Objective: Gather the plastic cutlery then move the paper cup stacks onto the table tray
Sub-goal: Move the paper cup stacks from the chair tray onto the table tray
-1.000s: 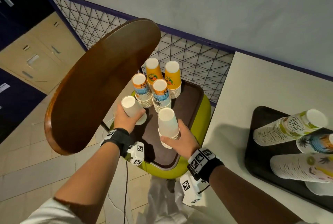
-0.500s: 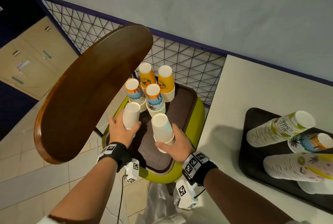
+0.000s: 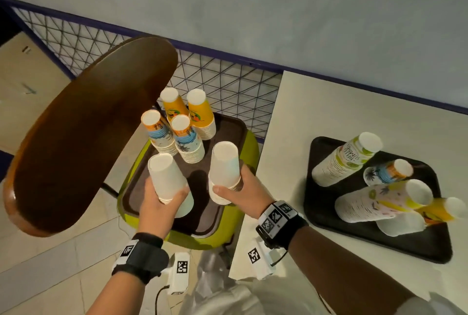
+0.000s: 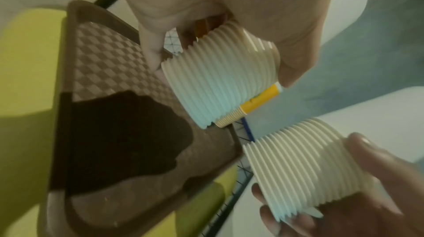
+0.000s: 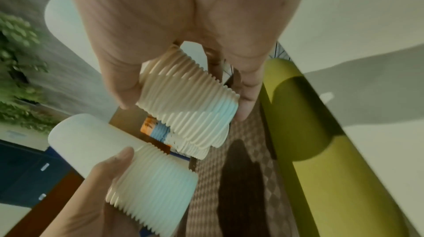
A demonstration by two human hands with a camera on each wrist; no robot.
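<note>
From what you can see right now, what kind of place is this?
Probably a cafeteria or office break area, though I cannot be sure. Many stacks of paper cups stand on a brown serving tray set on a green chair, more lie on a black tray on a white table, and the floor is tiled.

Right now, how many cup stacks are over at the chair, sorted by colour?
Plain white stacks, both held: 2
Orange stacks: 2
Blue-and-orange stacks: 2
Total: 6
</note>
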